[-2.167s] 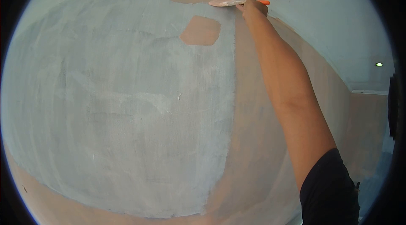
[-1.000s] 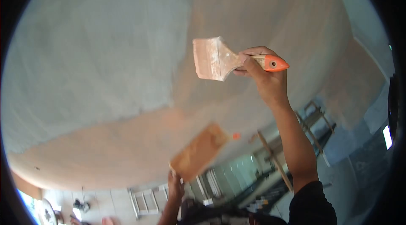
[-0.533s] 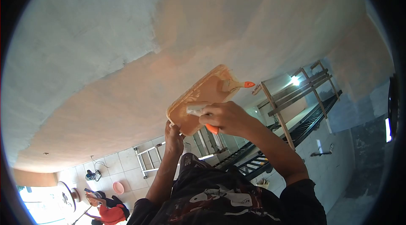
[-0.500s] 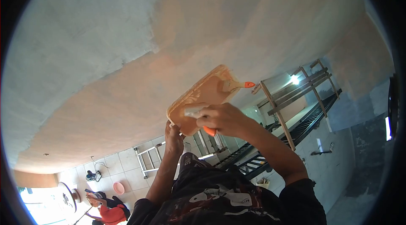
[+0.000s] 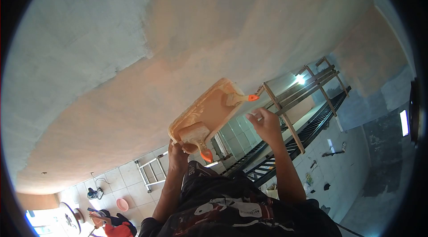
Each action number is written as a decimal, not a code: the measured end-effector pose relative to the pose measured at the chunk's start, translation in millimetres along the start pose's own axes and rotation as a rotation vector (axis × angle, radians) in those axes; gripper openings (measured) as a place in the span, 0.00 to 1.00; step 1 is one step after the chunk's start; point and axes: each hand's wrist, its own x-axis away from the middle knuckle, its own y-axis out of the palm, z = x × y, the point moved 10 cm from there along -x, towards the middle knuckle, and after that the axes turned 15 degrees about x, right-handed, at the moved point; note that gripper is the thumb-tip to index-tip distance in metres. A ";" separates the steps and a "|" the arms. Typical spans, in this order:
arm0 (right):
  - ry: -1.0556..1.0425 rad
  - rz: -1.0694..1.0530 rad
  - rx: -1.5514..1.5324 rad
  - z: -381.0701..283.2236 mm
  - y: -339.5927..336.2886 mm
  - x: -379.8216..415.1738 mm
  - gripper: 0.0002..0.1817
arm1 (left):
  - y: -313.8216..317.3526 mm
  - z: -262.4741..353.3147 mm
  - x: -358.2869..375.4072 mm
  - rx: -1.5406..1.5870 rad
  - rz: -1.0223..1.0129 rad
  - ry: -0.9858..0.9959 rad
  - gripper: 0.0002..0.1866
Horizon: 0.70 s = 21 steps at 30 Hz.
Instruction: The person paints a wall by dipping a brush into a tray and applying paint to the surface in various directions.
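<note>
My left hand (image 5: 179, 157) is closed on the near left corner of an orange-brown tray (image 5: 185, 113), which is smeared with a tan paste (image 5: 209, 114). Across the tray's near end lies a wide putty knife (image 5: 195, 133), its orange-tipped handle (image 5: 206, 154) sticking out over the rim. A second putty knife (image 5: 238, 99) rests at the far end, with its orange-tipped handle pointing right. My right hand (image 5: 266, 125) holds nothing. Its fingers are bent and apart, just below and right of the second handle, not touching it.
A wall (image 5: 191, 36), part grey and part tan, curves overhead and ahead. To the right stand a wooden frame (image 5: 285, 121) and a black railing (image 5: 267, 165). Below are a metal ladder (image 5: 151, 172), a pink basin (image 5: 122, 204), and a person in red (image 5: 118, 230) at lower left.
My right hand has let go of the near putty knife, which now lies in the tray. That hand has moved right, toward the other handle, and its fingers have opened.
</note>
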 end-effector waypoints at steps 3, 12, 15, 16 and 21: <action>0.183 0.362 0.019 37.3 7.9 -19.3 0.23 | -3.6 -0.3 -7.8 0.005 -0.072 -0.001 0.38; -0.324 0.643 -0.011 -55.7 -9.3 -34.0 0.14 | -5.7 3.8 -5.7 -0.024 -0.022 0.010 0.39; -0.431 0.517 0.008 -76.0 -3.5 -47.7 0.10 | -7.4 9.9 -8.2 -0.039 -0.019 0.021 0.40; -0.428 0.374 -0.005 -78.1 5.2 -56.5 0.09 | -7.0 11.6 -8.4 -0.030 -0.027 0.026 0.40; -0.521 0.338 0.050 -103.0 -25.3 -39.0 0.07 | 6.2 25.5 -2.2 0.022 -0.072 0.069 0.41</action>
